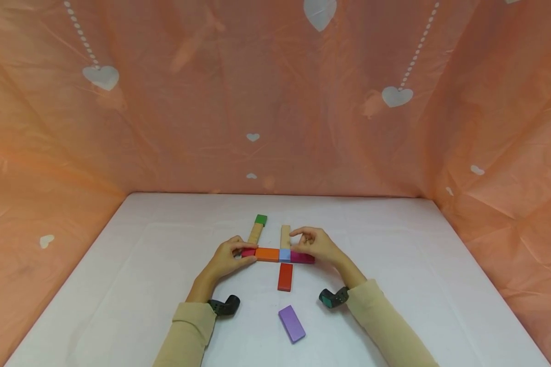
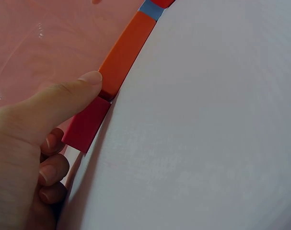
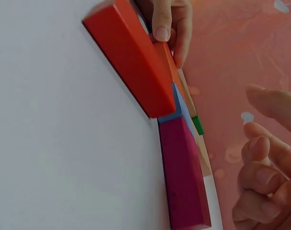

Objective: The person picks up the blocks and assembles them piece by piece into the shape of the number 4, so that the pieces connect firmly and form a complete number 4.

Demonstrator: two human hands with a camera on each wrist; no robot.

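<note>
At frame centre I see a row of blocks on the white worktop (image 1: 165, 285): crimson block (image 1: 248, 252), orange block (image 1: 267, 254), blue block (image 1: 284, 255), magenta block (image 1: 302, 257). My left hand (image 1: 227, 259) pinches the crimson end; my right hand (image 1: 317, 243) hovers over the magenta one, grip loosely curled, holding nothing.

You find no readable text, label, brand or number anywhere: painted wooden blocks bare, white tabletop unmarked, orange backdrop printed only with white hearts.
</note>
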